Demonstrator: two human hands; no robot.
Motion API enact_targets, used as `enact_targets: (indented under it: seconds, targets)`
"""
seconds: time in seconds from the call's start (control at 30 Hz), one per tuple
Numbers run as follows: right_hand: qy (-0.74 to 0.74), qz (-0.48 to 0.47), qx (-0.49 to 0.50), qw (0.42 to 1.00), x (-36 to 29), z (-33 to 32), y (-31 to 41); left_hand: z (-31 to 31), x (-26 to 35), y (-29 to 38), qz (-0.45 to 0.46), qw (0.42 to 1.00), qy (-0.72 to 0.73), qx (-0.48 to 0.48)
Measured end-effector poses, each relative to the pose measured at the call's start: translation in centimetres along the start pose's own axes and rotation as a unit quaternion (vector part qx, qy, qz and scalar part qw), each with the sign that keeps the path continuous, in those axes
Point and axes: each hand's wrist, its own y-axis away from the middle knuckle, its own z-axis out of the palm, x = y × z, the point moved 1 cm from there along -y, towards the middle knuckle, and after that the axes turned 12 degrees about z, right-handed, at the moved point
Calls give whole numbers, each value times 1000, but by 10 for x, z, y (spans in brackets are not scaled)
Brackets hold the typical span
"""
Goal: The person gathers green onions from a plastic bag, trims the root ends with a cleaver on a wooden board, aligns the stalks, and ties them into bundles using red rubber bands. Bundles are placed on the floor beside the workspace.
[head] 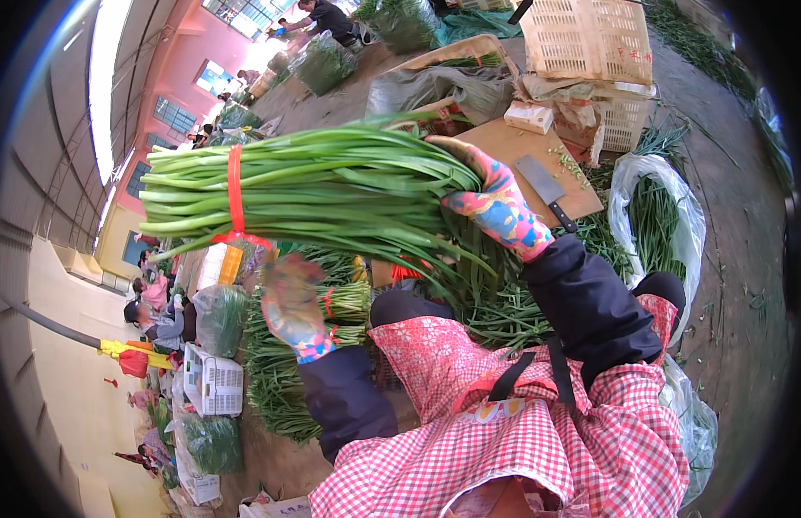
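Note:
A thick bundle of long green stalks [335, 188], which look like garlic chives, is held up sideways before me. Around its pale stem end runs a red tie band [235, 188], its loose tail hanging below. My right hand [501, 201], in a colourful patterned glove, is wrapped around the leafy end. Just under the band, my left hand [295, 307] wears a similar, soiled glove and is blurred by motion. Its fingertips are close to the tail; whether they pinch it is unclear. Below lie other banded bundles [345, 301] with red ties.
A cleaver [541, 181] rests on a wooden board [504, 152] at the right, by a small box [528, 118]. Behind stand plastic crates [585, 42]. A clear bag [688, 226] holds loose greens. White crates [220, 386] and several people are at the left.

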Motion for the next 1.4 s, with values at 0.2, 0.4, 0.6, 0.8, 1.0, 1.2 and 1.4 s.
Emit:
enact_targets:
  seconds: [0.2, 0.4, 0.6, 0.8, 1.0, 1.2, 1.4]
  targets:
    - [-63, 230, 14, 971, 45, 14, 25, -25, -20, 10, 107, 989, -67, 72]
    - [-148, 352, -53, 923, 76, 13, 39, -12, -30, 18, 27, 990, 16, 137]
    - [-60, 329, -85, 939, 76, -11, 36, 0, -45, 13, -53, 981, 95, 158]
    - [344, 245, -66, 904, 54, -78, 48, 6, -56, 9, -102, 970, 84, 206]
    - [520, 160, 205, 814, 6, -132, 82, -2, -51, 13, -131, 962, 56, 233]
    - [324, 239, 45, 915, -19, -69, 91, -5, -56, 15, -149, 963, 84, 207]
    - [533, 138, -50, 833, 12, -36, 78, 10, -50, 14, -140, 968, 65, 197]
